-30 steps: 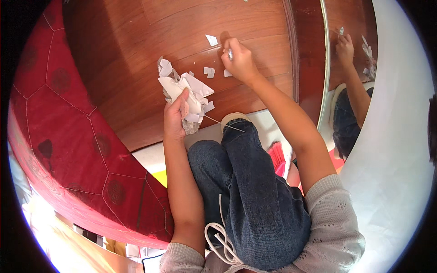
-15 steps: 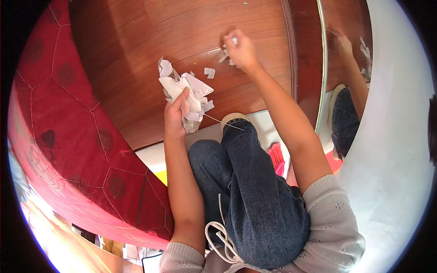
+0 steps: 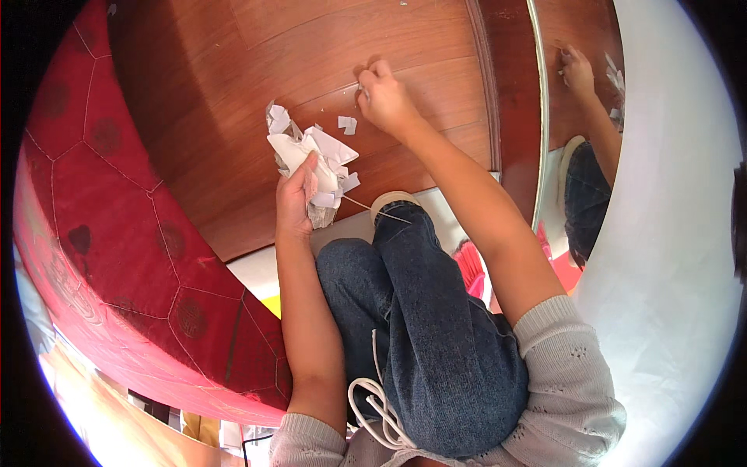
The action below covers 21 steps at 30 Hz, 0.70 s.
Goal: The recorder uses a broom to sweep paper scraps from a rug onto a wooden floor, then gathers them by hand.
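Observation:
My left hand (image 3: 296, 198) is closed around a crumpled bundle of white paper scraps (image 3: 315, 156), with some clear wrinkled plastic at its lower end. A thin pale stick or cord (image 3: 377, 209) runs from the bundle across my trouser leg. Farther right, my right hand (image 3: 385, 97) is down at the wooden floor (image 3: 257, 54), fingers bent and pinched together. A bit of white shows at its fingertips; the rest of what it holds is hidden by the hand. Between my hands a torn piece of white paper (image 3: 348, 124) lies on the floor, with tiny crumbs near it.
A red quilted fabric edge (image 3: 117, 194) curves along my left. To the right stand a dark red wooden frame (image 3: 510, 86) and a mirror (image 3: 580, 101) reflecting my right arm. A pink brush (image 3: 469, 266) lies beside my leg. A pale sheet-like surface (image 3: 669, 233) fills the far right.
My right hand has moved slightly left and down to the floor, and the scraps seen in it before are now mostly out of sight. My left hand still holds the bundle.

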{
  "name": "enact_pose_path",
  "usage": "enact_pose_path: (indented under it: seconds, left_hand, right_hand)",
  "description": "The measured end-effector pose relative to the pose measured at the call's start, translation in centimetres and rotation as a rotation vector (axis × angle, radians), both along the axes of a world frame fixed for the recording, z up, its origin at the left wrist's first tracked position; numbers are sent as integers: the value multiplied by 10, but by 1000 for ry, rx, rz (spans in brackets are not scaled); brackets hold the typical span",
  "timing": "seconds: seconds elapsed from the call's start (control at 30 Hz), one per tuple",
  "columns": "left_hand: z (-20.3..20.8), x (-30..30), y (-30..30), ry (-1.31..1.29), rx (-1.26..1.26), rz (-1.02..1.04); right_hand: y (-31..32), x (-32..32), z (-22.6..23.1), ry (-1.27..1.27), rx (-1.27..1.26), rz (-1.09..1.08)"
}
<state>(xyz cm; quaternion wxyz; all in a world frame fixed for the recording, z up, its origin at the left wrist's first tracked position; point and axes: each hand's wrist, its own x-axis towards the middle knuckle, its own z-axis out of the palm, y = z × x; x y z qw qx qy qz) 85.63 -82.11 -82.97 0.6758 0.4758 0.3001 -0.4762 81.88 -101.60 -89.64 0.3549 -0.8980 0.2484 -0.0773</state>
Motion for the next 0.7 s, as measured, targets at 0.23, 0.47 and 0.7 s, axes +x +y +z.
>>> enact_pose_path:
  seconds: [0.23, 0.47, 0.7]
  left_hand:
    - [-11, -3, 9, -27, -14, 35]
    - [-4, -1, 4, 4, -27, 13]
    - [-4, -1, 3, -16, -10, 14]
  right_hand:
    - [-9, -19, 12, -38, 379, -347]
    - [-1, -61, 7, 39, 256, -231]
    - [17, -50, 8, 107, 275, -181]
